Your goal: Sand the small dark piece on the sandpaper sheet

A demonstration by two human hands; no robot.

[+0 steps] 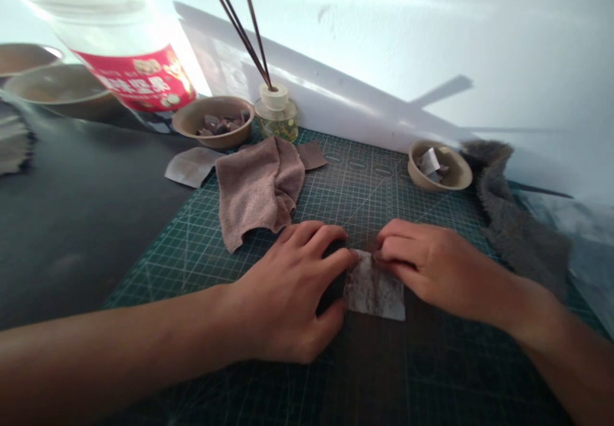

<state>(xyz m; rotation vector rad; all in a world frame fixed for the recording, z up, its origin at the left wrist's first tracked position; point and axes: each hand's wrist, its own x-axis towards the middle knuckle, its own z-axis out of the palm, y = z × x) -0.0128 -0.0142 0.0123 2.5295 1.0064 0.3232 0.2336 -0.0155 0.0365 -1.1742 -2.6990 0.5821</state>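
A small pale rectangular sheet (378,291), smeared with dark brown and looking like worn sandpaper, lies flat on a green gridded cutting mat (192,253). My left hand (297,291) rests at its left side, index fingertip on the upper left corner and thumb by the left edge, holding it down. My right hand (422,260) is closed in a pinch over the sheet's upper right part. Whatever its fingertips hold is small, dark and mostly hidden. Just beyond my left hand lies a crumpled mauve cloth (259,189).
Bowls of brownish broken pieces stand at back left (215,122) and right (439,167). Between them is a reed diffuser (275,116). A large red-labelled tub (139,74) stands at left. Scraps (192,167) lie near the cloth; a grey frayed cloth (518,221) is at right.
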